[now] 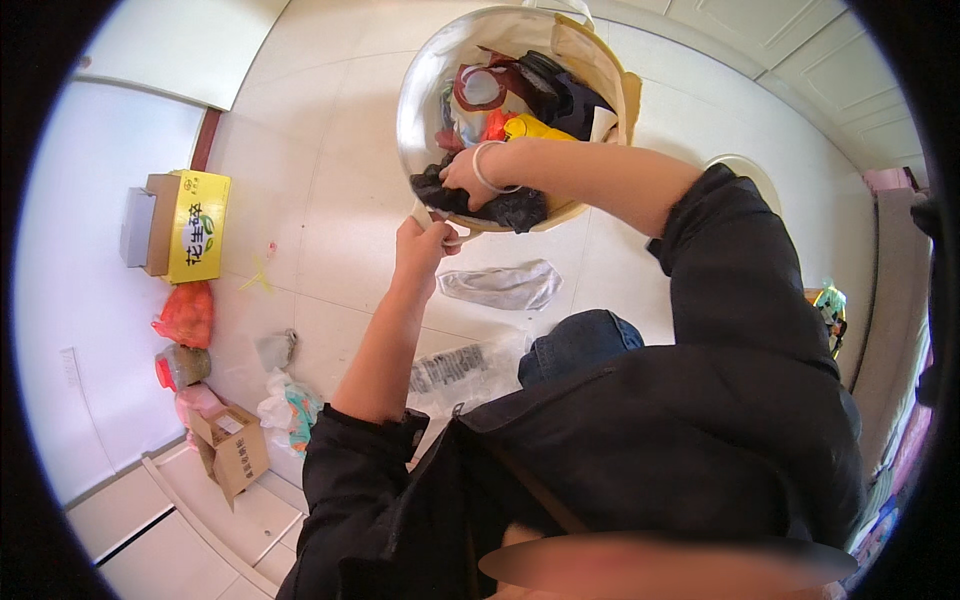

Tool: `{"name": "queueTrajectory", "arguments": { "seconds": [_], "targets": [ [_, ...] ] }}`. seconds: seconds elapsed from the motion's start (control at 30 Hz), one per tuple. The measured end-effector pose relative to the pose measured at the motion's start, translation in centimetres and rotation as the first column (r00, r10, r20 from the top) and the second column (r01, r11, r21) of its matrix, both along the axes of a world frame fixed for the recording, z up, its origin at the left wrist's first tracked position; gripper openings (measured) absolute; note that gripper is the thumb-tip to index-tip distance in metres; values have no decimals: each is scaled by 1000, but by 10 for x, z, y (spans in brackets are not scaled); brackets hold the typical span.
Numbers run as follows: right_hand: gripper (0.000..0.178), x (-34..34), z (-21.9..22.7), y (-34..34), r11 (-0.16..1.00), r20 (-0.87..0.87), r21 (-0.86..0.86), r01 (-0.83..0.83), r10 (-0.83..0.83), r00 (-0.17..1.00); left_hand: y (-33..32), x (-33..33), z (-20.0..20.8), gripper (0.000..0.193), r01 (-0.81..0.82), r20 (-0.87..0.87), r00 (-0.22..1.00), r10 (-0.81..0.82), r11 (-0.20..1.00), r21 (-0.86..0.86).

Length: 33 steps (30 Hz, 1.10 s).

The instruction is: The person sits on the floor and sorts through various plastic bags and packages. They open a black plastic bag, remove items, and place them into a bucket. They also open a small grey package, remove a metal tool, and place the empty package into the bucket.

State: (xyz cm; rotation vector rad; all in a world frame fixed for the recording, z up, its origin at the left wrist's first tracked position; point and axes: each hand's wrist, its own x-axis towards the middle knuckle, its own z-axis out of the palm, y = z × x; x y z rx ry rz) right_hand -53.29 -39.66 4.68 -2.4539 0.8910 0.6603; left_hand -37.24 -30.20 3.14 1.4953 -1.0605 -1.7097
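Head view. Floor: pale, glossy tile point(320, 150) with thin joint lines. Upper right: white panelled cabinet fronts point(800, 60). Along the left wall: one yellow printed cardboard box point(200, 228), flaps open; one red plastic bag point(187, 313); one brown open cardboard box point(243, 455). Between these and the person: crumpled white-and-teal plastic bags point(300, 412). Just below the hands: one flat greyish-white cloth point(505, 284), lying crosswise, and beyond it one clear plastic wrapper with dark print point(455, 370).

One large round fabric basket, off-white inside and tan outside point(425, 85), stands on the floor at top centre, mouth upward; its base is hidden. Contents include a yellow item point(537, 128) and a maroon piece with a pale round centre point(482, 88).

One limp black fuzzy piece point(515, 212) lies at the basket's near rim, long axis running left to right, its right end slightly nearer the person. Right hand point(468, 178), light bangle at the wrist point(477, 165): fingers bent and clamped on the black piece, tips partly hidden. Left hand point(427, 245): fingers together, closed around the basket's off-white strap handle point(421, 213).
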Motion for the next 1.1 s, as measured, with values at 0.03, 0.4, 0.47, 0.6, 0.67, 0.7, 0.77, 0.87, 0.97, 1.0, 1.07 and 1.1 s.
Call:
{"name": "queueTrajectory", "arguments": {
  "seconds": [0.03, 0.4, 0.47, 0.6, 0.67, 0.7, 0.77, 0.87, 0.97, 1.0, 1.07, 1.1],
  "targets": [
    [57, 6, -1, 0, 999, -91, 17, -32, 33, 995, -1, -1, 0, 14, -6, 26, 1000, 7, 1000, -26],
    [46, 23, -43, 12, 987, -327, 136, -85, 126, 937, 23, -26, 12, 29, 326, 309, 920, -243, 910, -255],
    [45, 16, -53, 8, 984, -288, 165, -58, 105, 952, 28, -25, 4, 28, 308, 266, 934, -238, 914, -264],
    [43, -5, -65, -1, 970, -242, 244, -5, 66, 968, 23, -17, -13, 21, -20, -61, 998, 7, 977, -212],
    [42, -18, -66, -3, 958, -236, 285, -3, 73, 969, 21, -16, -19, 17, -51, -42, 998, 44, 981, -187],
    [41, -24, -66, -3, 952, -246, 305, -7, 86, 965, 20, -16, -20, 16, -68, -84, 995, 60, 993, -97],
    [40, -32, -68, -7, 944, -258, 329, -3, 93, 962, 20, -15, -23, 14, -78, -169, 985, 46, 979, -188],
    [39, -37, -72, -12, 932, -281, 363, 19, 90, 956, 21, -14, -20, 16, 41, -71, 996, -61, 968, -247],
    [37, -37, -74, -14, 922, -297, 387, 29, 95, 950, 20, -16, -7, 20, 24, -5, 1000, -27, 950, -311],
    [37, -36, -75, -15, 919, -300, 393, 36, 91, 950, 19, -16, -2, 20, 37, 31, 999, -29, 945, -324],
    [36, -36, -80, -14, 917, -306, 397, 44, 87, 948, 18, -14, 5, 21, 115, 135, 988, -73, 934, -337],
    [35, -36, -83, -14, 916, -304, 399, 47, 84, 949, 18, -11, 7, 22, 168, 195, 975, -108, 930, -327]
  ]
}}
